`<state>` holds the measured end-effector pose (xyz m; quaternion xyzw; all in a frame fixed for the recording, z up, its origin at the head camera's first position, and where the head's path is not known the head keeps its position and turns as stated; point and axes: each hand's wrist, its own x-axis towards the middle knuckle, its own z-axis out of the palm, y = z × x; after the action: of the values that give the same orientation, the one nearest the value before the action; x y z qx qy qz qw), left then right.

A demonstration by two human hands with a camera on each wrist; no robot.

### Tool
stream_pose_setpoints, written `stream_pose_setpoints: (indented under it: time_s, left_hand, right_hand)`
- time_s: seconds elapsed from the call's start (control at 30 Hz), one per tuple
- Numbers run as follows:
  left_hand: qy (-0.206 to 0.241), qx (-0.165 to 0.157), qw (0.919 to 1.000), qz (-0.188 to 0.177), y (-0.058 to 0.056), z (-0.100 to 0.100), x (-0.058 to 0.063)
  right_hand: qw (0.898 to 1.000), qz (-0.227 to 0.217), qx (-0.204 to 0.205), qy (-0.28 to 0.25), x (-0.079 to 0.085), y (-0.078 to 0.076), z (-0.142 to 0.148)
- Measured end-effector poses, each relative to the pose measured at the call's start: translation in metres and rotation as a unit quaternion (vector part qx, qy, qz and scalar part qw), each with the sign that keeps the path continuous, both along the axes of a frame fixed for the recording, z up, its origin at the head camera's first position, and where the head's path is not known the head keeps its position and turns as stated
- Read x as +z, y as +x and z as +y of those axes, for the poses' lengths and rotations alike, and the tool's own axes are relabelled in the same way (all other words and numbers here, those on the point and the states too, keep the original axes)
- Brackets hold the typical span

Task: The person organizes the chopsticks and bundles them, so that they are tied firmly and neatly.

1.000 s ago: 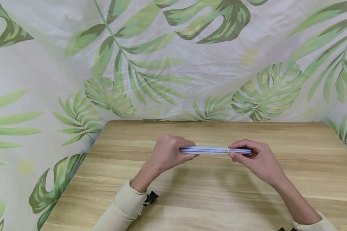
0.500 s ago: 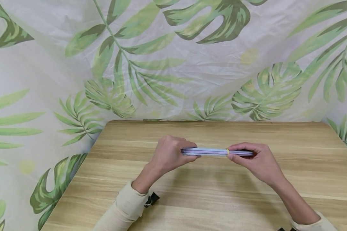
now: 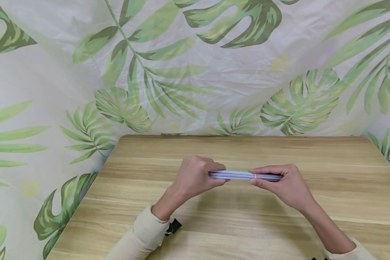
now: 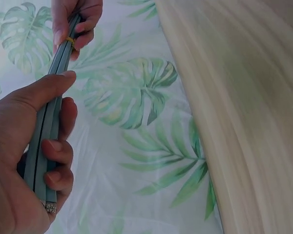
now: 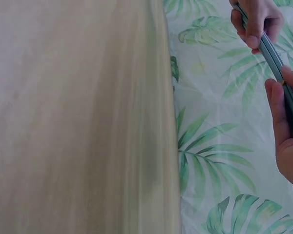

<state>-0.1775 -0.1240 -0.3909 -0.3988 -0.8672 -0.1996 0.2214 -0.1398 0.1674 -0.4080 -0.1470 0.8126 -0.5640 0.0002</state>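
A bundle of slim, square-sided chopsticks (image 3: 236,175) is held level above the table, pale blue and lilac in the head view. My left hand (image 3: 196,177) grips its left part, thumb on one side and fingers curled round the other. In the left wrist view, silvery patterned ends (image 4: 50,207) show below the fingers. A thin yellow rubber band (image 3: 255,176) circles the bundle right of its middle. My right hand (image 3: 289,183) pinches the bundle at the band, its thumb and fingertips on opposite sides. The right tips lie partly behind the right fingers.
The wood-grain table (image 3: 234,224) lies under both hands. A white cloth with green leaves (image 3: 195,72) hangs behind the table's far edge. A black device (image 3: 173,227) sits at the left sleeve's cuff.
Both hands and the bundle have come slightly nearer. The left hand has shifted a little right. The right fingertips have slid left along the bundle, from beside the band to just past it.
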Motion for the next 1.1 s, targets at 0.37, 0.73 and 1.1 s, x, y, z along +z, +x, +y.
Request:
stream_pose_setpoints:
  time_s: [0.37,0.73,1.1]
  left_hand:
    - [-0.005,0.008,0.9997,-0.023,0.001,0.001,0.000]
    - [-0.020,0.033,0.9992,-0.010,0.001,0.000,0.002]
    - [-0.022,0.034,0.9991,-0.010,0.003,0.002,0.001]
  right_hand:
    - [0.998,0.046,0.005,0.031,0.000,-0.001,0.001]
    - [0.961,0.260,0.004,0.099,-0.001,-0.005,0.006]
    - [0.943,0.318,0.004,0.093,-0.002,-0.001,-0.006]
